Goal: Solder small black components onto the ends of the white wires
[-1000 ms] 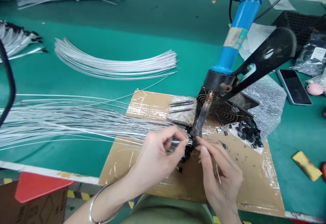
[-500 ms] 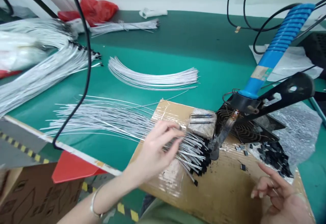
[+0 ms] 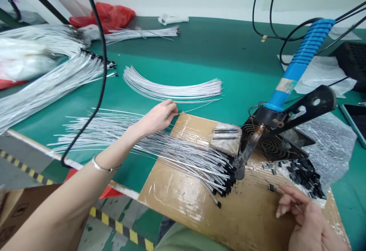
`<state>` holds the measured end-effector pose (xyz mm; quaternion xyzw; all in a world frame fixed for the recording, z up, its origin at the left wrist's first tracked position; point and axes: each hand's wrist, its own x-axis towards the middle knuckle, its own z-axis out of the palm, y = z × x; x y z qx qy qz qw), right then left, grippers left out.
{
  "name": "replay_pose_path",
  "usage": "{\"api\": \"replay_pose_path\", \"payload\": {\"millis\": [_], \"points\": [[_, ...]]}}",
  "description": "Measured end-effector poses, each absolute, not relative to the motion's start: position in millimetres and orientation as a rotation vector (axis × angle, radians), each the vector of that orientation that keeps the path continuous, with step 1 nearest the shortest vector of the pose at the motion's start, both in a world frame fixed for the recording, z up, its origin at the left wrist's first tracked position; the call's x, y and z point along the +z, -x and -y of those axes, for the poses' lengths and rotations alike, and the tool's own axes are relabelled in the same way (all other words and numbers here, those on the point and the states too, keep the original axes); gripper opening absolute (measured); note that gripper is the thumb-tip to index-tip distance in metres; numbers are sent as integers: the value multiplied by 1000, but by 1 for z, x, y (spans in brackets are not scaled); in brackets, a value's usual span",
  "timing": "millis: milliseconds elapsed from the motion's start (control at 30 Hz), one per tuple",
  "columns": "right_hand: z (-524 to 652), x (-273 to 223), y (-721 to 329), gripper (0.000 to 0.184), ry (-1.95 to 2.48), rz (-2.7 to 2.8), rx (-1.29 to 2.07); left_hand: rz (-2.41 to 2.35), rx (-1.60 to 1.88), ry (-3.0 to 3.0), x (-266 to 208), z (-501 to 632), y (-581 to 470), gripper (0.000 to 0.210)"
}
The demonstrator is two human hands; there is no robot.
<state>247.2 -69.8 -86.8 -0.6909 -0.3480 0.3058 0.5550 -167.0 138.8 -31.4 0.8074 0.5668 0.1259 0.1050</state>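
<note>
My left hand [image 3: 162,115] is closed in a pinch on a single thin white wire [image 3: 197,108], at the upper edge of a spread bundle of white wires [image 3: 183,154]. Many of those wires end in small black tips [image 3: 228,175], which lie on the cardboard sheet [image 3: 257,220]. At the lower right, my right hand [image 3: 307,215] has its fingers curled together beside a small black piece [image 3: 271,187]. Something thin shows between these fingers, too fine to name. A blue-handled soldering iron [image 3: 297,66] leans in a black stand, its tip low near the black wire ends.
Black pieces [image 3: 305,175] are heaped on clear plastic at the right. A block with metal rods [image 3: 225,136] stands by the iron. Another bundle of white wires [image 3: 174,89] lies behind, and more bundles [image 3: 57,77] at the left. A black cable [image 3: 100,53] hangs in front.
My left hand has moved up and left from over the bundle to the single wire. My right hand has shifted slightly left, towards the small black piece.
</note>
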Motion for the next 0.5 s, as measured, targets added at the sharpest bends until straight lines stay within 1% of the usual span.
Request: {"api": "replay_pose_path", "payload": {"millis": [67,200,300,433,467,500], "points": [[70,-89,-249,58,1647,827,715,-1669,387,-2396,-31,-145,167,16],[71,-91,-247,64,1716,859,692,-1680,423,-2447,-34,-164,168,26],[71,-88,-243,63,1766,860,668,-1689,438,-2489,-41,-180,169,29],[70,-87,-240,64,1769,818,683,-1671,432,-2546,-55,-196,173,21],[70,-88,-241,62,1753,812,676,-1661,426,-2560,-58,-198,174,22],[70,-90,-241,60,1738,814,665,-1650,420,-2574,-61,-200,175,27]]}}
